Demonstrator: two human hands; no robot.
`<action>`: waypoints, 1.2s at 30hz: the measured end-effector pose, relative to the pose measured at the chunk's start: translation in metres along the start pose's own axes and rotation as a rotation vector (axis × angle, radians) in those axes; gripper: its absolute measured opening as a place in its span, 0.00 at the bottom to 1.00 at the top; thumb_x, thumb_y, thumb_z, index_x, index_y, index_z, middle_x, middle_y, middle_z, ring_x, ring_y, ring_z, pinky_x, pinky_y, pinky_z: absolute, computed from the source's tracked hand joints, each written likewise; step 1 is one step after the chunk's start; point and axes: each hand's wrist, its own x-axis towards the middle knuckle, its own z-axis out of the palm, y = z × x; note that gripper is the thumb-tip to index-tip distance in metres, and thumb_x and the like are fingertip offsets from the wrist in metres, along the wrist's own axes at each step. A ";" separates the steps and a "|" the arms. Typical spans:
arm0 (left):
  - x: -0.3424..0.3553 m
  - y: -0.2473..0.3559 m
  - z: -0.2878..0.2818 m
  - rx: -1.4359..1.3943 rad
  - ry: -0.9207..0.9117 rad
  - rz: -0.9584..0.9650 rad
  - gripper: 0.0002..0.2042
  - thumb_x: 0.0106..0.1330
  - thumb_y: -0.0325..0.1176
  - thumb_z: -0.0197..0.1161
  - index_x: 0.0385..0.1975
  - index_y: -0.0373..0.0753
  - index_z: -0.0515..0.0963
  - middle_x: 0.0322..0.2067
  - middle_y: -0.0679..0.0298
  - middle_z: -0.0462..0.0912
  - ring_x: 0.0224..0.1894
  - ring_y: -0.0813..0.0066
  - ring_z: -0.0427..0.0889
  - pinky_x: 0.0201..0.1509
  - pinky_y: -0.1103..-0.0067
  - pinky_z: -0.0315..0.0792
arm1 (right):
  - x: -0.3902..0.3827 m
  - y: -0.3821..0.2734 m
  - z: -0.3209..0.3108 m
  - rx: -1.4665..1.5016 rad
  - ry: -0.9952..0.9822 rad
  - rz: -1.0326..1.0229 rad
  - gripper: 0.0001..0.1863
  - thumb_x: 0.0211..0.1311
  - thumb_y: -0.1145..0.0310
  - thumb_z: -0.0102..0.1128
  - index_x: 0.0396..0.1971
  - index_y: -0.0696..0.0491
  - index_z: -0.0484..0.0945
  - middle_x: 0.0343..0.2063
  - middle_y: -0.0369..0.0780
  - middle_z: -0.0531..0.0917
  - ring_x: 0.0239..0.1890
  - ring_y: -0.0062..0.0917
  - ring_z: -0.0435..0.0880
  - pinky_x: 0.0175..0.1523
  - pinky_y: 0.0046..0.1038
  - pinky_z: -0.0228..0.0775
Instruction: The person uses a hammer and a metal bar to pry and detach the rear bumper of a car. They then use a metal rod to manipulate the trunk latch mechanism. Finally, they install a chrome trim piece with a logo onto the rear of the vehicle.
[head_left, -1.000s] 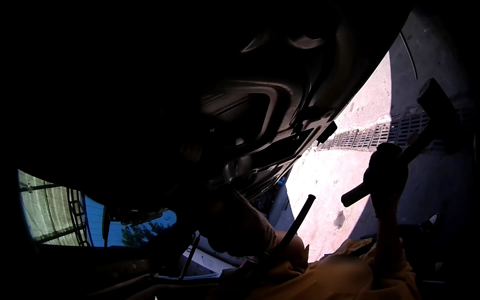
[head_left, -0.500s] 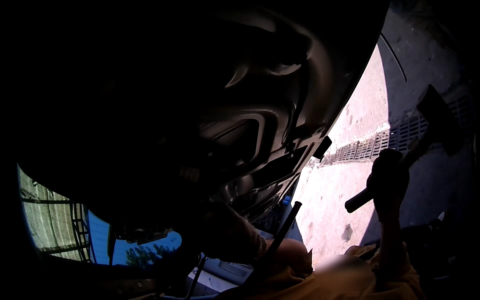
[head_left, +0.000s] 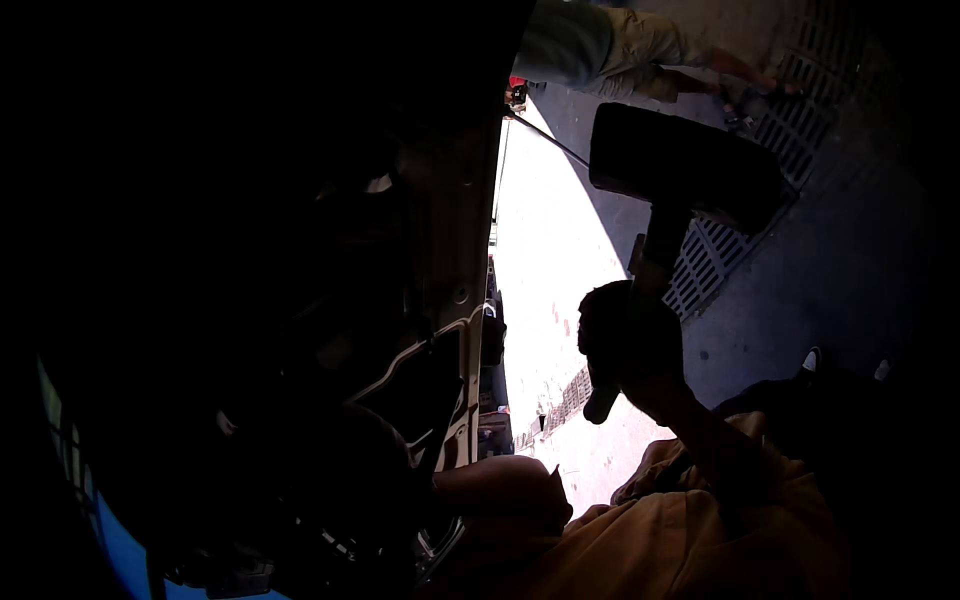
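My right hand [head_left: 630, 335] is closed round the handle of a dark mallet [head_left: 680, 165], raised at the right, its large head uppermost. The hand is almost a silhouette. My left forearm [head_left: 490, 485] reaches leftward into deep shadow beside a stamped metal vehicle panel [head_left: 460, 280], with recesses and holes, which fills much of the left half. My left hand [head_left: 365, 450] is a dark shape low by that panel; its fingers and anything in them are hidden.
Another person's legs [head_left: 650, 55] in shorts show at the top right. A metal drain grate [head_left: 715, 260] crosses the concrete floor [head_left: 550, 370], partly sunlit. A thin dark rod [head_left: 550, 135] slants behind the mallet. My shoe [head_left: 812, 360] shows at lower right.
The view has swung, so the panel's edge stands more upright. The mallet has moved left and appears larger and higher in the picture. Another person has come into view at the top.
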 end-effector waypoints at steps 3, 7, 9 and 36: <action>0.015 -0.007 -0.027 -0.111 -0.071 0.002 0.19 0.81 0.50 0.43 0.44 0.42 0.75 0.30 0.68 0.79 0.23 0.82 0.74 0.23 0.83 0.70 | -0.026 0.019 0.016 -0.117 -0.116 -0.259 0.11 0.70 0.67 0.67 0.47 0.53 0.79 0.31 0.35 0.85 0.29 0.15 0.86 0.31 0.20 0.80; 0.024 -0.043 -0.058 -0.494 -0.228 -0.026 0.19 0.81 0.50 0.43 0.44 0.42 0.75 0.30 0.68 0.79 0.23 0.82 0.74 0.23 0.83 0.70 | -0.051 0.007 0.048 -0.292 -0.152 -0.629 0.16 0.68 0.65 0.69 0.52 0.53 0.79 0.33 0.37 0.87 0.29 0.16 0.87 0.34 0.19 0.82; 0.028 -0.062 -0.058 -0.737 -0.358 -0.073 0.19 0.81 0.50 0.43 0.44 0.42 0.75 0.30 0.68 0.79 0.23 0.82 0.74 0.23 0.83 0.70 | -0.053 0.004 0.065 -0.365 -0.224 -0.828 0.17 0.67 0.65 0.69 0.52 0.55 0.79 0.32 0.36 0.86 0.25 0.15 0.86 0.28 0.19 0.80; 0.013 -0.061 0.001 -1.207 -1.038 -0.334 0.21 0.74 0.36 0.49 0.14 0.49 0.58 0.13 0.71 0.53 0.15 0.79 0.53 0.21 0.76 0.52 | -0.103 0.057 0.060 0.162 -0.038 -0.912 0.14 0.73 0.62 0.62 0.29 0.51 0.71 0.14 0.33 0.71 0.11 0.19 0.70 0.14 0.26 0.63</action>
